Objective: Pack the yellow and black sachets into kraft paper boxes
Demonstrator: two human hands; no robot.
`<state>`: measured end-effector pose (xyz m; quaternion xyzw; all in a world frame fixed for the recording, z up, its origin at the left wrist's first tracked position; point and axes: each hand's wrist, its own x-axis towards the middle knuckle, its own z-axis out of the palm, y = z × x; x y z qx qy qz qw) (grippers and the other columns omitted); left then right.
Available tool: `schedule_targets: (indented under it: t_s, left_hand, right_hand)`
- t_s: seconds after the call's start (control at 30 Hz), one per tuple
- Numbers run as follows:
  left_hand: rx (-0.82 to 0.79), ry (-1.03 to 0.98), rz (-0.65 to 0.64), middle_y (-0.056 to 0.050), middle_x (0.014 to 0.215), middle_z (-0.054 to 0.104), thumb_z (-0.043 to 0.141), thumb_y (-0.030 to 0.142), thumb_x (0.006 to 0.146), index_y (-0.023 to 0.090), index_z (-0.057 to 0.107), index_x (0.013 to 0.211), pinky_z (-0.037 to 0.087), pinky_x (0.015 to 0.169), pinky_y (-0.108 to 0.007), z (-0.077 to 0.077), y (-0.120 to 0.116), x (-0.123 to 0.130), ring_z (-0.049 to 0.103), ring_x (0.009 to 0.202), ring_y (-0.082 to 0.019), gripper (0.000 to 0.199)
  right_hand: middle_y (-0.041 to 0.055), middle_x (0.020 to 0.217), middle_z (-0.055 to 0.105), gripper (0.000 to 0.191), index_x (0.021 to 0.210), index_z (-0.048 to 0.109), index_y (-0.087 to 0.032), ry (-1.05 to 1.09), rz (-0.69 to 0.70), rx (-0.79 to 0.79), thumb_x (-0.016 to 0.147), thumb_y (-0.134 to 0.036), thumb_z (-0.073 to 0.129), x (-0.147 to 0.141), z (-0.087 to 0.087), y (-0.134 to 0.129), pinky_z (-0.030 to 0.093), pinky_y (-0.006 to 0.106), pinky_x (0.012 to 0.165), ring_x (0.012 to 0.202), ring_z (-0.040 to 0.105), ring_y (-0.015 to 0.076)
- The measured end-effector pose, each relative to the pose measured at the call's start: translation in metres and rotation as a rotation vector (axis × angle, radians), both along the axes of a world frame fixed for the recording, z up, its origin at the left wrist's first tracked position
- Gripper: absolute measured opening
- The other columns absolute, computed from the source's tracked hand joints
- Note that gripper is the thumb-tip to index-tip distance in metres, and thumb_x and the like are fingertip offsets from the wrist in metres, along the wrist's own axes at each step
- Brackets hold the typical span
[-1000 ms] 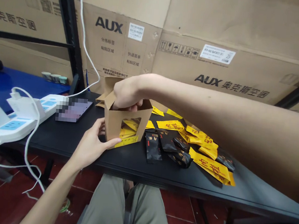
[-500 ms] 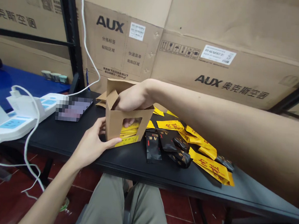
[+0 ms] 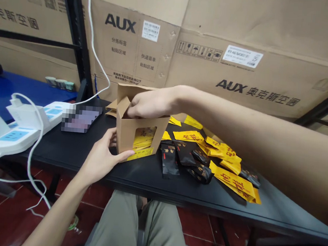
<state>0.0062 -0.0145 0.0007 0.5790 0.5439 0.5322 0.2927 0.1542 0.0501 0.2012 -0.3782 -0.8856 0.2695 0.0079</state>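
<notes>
A kraft paper box [image 3: 126,135] with a window stands open on the black table, yellow packets [image 3: 143,140] showing through the window. My left hand [image 3: 103,156] grips the box's lower left corner, thumb on the front and fingers round the side. Over the box's open top is my right hand [image 3: 148,104], its fingers dipping inside behind the front wall; the fingertips are hidden. To the right of the box lie black packets [image 3: 169,161] and several yellow packets [image 3: 235,183], some overlapping.
A white power strip [image 3: 10,140] with plugs and cables lies at the left, beside a blurred flat object [image 3: 82,119]. Large cardboard boxes [image 3: 202,76] stand behind the table [image 3: 136,180]. Small cups [image 3: 60,84] sit on a blue surface at back left.
My right hand has risen partly out of the box, and its fingers no longer show through the window. My left hand stays on the box.
</notes>
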Motion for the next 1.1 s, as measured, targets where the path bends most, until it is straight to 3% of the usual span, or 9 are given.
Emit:
schedule_targets:
  t_s: [0.17, 0.3, 0.37, 0.43, 0.57, 0.73, 0.9, 1.1]
  left_hand:
    - [0.005, -0.005, 0.002, -0.014, 0.136, 0.073, 0.089, 0.053, 0.069, 0.023, 0.057, 0.130, 0.058, 0.106, -0.052, 0.002, -0.002, 0.002, 0.073, 0.123, -0.034, 0.075]
    - [0.002, 0.015, 0.024, -0.014, 0.136, 0.073, 0.088, 0.054, 0.070, 0.023, 0.057, 0.130, 0.058, 0.106, -0.052, 0.002, -0.002, 0.002, 0.073, 0.122, -0.034, 0.075]
    - [0.000, 0.023, 0.023, -0.014, 0.137, 0.072, 0.088, 0.054, 0.070, 0.024, 0.057, 0.132, 0.058, 0.107, -0.051, 0.002, -0.002, 0.001, 0.073, 0.123, -0.033, 0.076]
    - [0.002, 0.028, 0.023, -0.013, 0.139, 0.072, 0.088, 0.053, 0.071, 0.024, 0.056, 0.134, 0.058, 0.108, -0.050, 0.000, -0.002, 0.001, 0.072, 0.124, -0.033, 0.077]
    - [0.005, 0.025, 0.027, -0.013, 0.142, 0.070, 0.088, 0.052, 0.072, 0.025, 0.055, 0.135, 0.057, 0.109, -0.050, -0.001, -0.002, 0.001, 0.070, 0.127, -0.034, 0.076]
    - [-0.004, 0.040, 0.045, -0.011, 0.141, 0.072, 0.089, 0.051, 0.071, 0.027, 0.056, 0.136, 0.058, 0.108, -0.052, 0.000, -0.002, 0.001, 0.070, 0.127, -0.035, 0.077]
    - [-0.019, 0.020, 0.039, -0.010, 0.142, 0.071, 0.090, 0.049, 0.071, 0.029, 0.056, 0.137, 0.059, 0.108, -0.052, -0.003, -0.001, 0.000, 0.070, 0.128, -0.034, 0.077]
    - [-0.037, 0.015, 0.063, -0.010, 0.138, 0.073, 0.090, 0.049, 0.070, 0.028, 0.058, 0.132, 0.059, 0.107, -0.055, -0.003, -0.002, 0.000, 0.072, 0.125, -0.036, 0.073]
  right_hand:
    - [0.0048, 0.096, 0.079, 0.017, 0.097, 0.076, -0.014, 0.274, -0.020, 0.007, 0.096, -0.015, 0.059, 0.041, 0.028, -0.001, 0.063, 0.024, 0.085, 0.088, 0.076, 0.0133]
    - [0.0043, 0.093, 0.078, 0.018, 0.099, 0.074, -0.014, 0.480, -0.176, 0.116, 0.100, -0.022, 0.057, 0.085, 0.025, 0.024, 0.064, 0.028, 0.085, 0.083, 0.075, 0.0129]
    - [0.0057, 0.095, 0.078, 0.022, 0.100, 0.073, -0.015, 0.464, -0.277, 0.161, 0.103, -0.025, 0.054, 0.109, 0.012, 0.046, 0.063, 0.030, 0.085, 0.081, 0.074, 0.0130]
    - [0.0093, 0.100, 0.078, 0.024, 0.103, 0.072, -0.015, 0.313, -0.407, 0.225, 0.104, -0.025, 0.051, 0.132, -0.008, 0.070, 0.063, 0.032, 0.084, 0.083, 0.074, 0.0150]
    - [0.0166, 0.119, 0.076, 0.026, 0.110, 0.075, -0.013, -0.374, -0.552, 0.491, 0.103, -0.025, 0.054, 0.172, -0.056, 0.111, 0.055, 0.036, 0.098, 0.108, 0.073, 0.0240]
    - [0.0319, 0.135, 0.065, 0.036, 0.126, 0.071, -0.002, -0.530, -0.608, 0.520, 0.099, -0.022, 0.057, 0.205, -0.107, 0.142, 0.049, 0.043, 0.106, 0.128, 0.064, 0.0358]
    - [0.0308, 0.149, 0.056, 0.042, 0.133, 0.068, -0.002, -0.566, -0.606, 0.551, 0.099, -0.018, 0.048, 0.219, -0.128, 0.163, 0.045, 0.046, 0.116, 0.144, 0.051, 0.0380]
    - [0.0322, 0.147, 0.054, 0.057, 0.146, 0.050, 0.003, -0.593, -0.681, 0.619, 0.097, -0.027, 0.054, 0.219, -0.135, 0.171, 0.044, 0.047, 0.113, 0.139, 0.051, 0.0387]
